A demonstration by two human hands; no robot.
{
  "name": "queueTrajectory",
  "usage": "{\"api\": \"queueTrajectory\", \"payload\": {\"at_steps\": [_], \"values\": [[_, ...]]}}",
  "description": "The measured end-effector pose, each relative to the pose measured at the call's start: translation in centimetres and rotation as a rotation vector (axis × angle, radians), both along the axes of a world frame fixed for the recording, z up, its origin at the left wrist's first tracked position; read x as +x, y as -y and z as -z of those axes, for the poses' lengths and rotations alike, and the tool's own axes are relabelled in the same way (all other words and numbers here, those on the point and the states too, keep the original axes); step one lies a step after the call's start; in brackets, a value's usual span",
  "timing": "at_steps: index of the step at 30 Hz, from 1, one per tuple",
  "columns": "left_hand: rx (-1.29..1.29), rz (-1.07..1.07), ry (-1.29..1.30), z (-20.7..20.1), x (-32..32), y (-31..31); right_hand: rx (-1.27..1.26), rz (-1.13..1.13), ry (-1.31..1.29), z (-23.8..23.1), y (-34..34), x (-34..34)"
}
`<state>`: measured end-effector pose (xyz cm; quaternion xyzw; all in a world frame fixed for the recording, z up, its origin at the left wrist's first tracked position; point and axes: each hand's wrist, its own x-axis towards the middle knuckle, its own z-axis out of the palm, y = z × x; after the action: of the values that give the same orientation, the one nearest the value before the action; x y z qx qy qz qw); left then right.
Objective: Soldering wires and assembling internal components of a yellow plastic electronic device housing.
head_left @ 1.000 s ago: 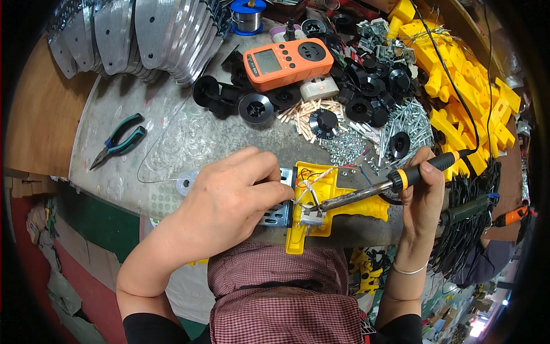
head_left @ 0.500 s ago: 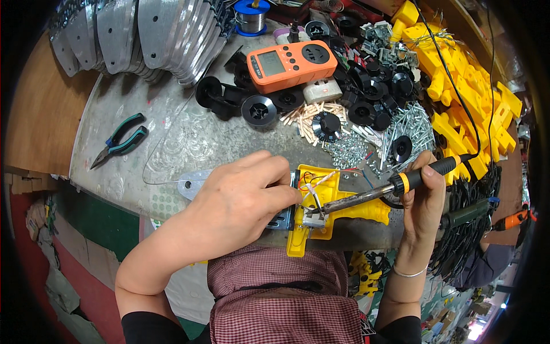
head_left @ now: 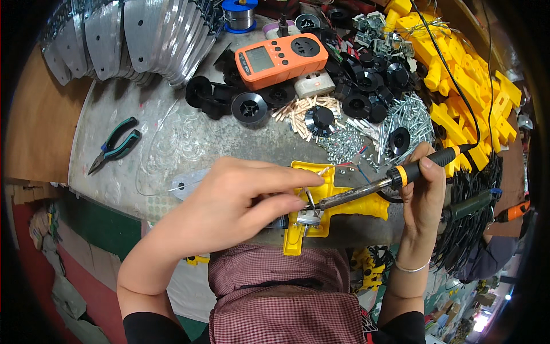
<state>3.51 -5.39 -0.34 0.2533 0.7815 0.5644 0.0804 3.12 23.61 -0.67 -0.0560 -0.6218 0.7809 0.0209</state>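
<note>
Holding soldering iron (head_left: 396,178) clamped in right hand (head_left: 423,192), with tip close to small metal part (head_left: 309,218) in yellow housing (head_left: 364,206), at 3 o'clock from left hand (head_left: 229,200). With left thumb and index tips apart, cannot tell whether pinching anything underneath. Could scorch skin or housing through slight slip. Partly hiding leads (head_left: 310,195) behind left hand. From housing: toward 12 o'clock, orange meter (head_left: 281,60); toward 2, screws (head_left: 413,121); toward 10, pliers (head_left: 123,148)

Noted smooth plastic on yellow housing (head_left: 321,226) | dull metal on soldering-iron shaft (head_left: 358,194) | scuffed finish on tabletop (head_left: 183,129) | cloth in checked garment (head_left: 281,315)
</note>
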Motion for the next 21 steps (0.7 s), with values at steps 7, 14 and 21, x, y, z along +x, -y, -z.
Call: {"api": "queueTrajectory", "payload": {"at_steps": [7, 14, 21], "values": [[-0.01, -0.01, 0.376, 0.2, -0.8, -0.7, 0.006, 0.014, 0.007, 0.0, 0.0, 0.0], [0.024, -0.088, 0.493, 0.8, -1.5, -1.1, -0.01, 0.014, 0.011, 0.2, 0.2, -0.3], [0.017, -0.04, 0.521, 1.0, -1.7, -1.3, 0.016, -0.004, -0.01, 0.2, 0.1, -0.1]]}}
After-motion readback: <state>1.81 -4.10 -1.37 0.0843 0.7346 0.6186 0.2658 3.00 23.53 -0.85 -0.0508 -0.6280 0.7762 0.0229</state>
